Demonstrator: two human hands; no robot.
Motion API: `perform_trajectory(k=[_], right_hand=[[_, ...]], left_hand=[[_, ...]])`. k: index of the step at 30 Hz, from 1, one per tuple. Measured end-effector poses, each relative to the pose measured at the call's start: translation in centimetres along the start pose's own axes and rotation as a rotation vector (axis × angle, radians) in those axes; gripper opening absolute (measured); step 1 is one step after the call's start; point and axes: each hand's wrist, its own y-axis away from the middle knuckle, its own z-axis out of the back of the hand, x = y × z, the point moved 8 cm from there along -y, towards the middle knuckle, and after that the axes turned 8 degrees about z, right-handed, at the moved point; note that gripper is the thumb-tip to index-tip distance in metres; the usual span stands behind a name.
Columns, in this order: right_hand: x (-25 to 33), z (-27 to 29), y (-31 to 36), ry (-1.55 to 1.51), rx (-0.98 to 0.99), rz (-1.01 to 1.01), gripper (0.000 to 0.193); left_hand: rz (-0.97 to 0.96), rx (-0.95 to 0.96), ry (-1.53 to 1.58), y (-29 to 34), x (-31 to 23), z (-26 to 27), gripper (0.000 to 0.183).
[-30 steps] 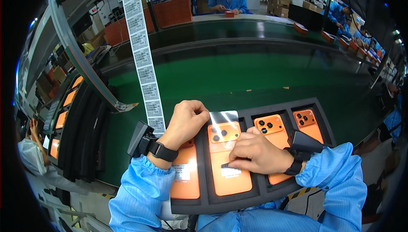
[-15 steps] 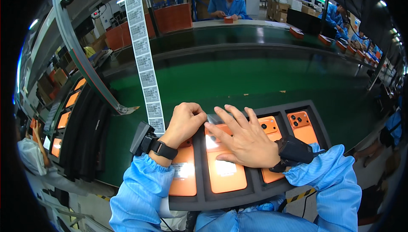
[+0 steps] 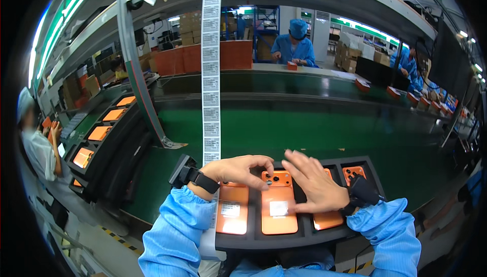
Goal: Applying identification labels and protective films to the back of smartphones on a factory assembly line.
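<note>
A black foam tray [image 3: 324, 239] lies before me with several orange smartphones in its slots, backs up. My left hand [image 3: 238, 170] hovers at the top of one orange smartphone [image 3: 279, 218], its thumb and forefinger curved apart beside the camera block. That phone carries a white label on its back. To its right is my right hand [image 3: 319, 188], fingers stretched out, partly covering another orange phone [image 3: 328, 219]. Left of the middle one, a labelled orange phone [image 3: 232, 208] lies partly under my left wrist. Nothing shows in either hand.
A long strip of printed white labels [image 3: 211, 74] hangs down behind my left hand. Beyond the tray runs a green conveyor belt [image 3: 264, 119]. A metal post [image 3: 137, 74] stands at left, near another tray of orange phones [image 3: 99, 133]. Co-workers [image 3: 296, 48] sit across the belt.
My left hand has gone from a pinch to parted fingers. My right hand has come off the middle phone toward the right, uncovering its label and cameras. The view has tilted up.
</note>
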Motion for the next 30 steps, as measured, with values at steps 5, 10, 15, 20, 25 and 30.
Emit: perform_trajectory(k=[5, 10, 15, 20, 25, 30], right_hand=[[3.9, -1.1, 1.1, -0.394, 0.514, 0.184, 0.056], [2.9, 0.7, -1.6, -0.463, 0.236, 0.124, 0.031], [2.4, 0.0, -4.5, -0.44, 0.001, 0.136, 0.026], [4.8, -2.4, -7.8, -0.431, -0.06, 0.18, 0.022], [6.1, -3.2, -8.6, -0.469, -0.271, 0.248, 0.018], [6.7, -3.0, -8.4, -0.382, -0.346, 0.22, 0.018]], left_hand=[[-0.236, -0.368, 0.101, 7.8, -6.6, 4.1, 0.083], [-0.109, -1.024, 0.181, 15.6, 1.5, 10.5, 0.1], [0.305, -0.768, 0.234, 14.5, 12.1, 4.7, 0.1], [0.071, -0.697, 0.389, 13.0, 9.9, -1.1, 0.097], [0.111, -0.899, -0.173, 14.6, 6.8, -1.6, 0.058], [-0.018, -1.149, -0.219, 16.9, 3.5, -1.8, 0.012]])
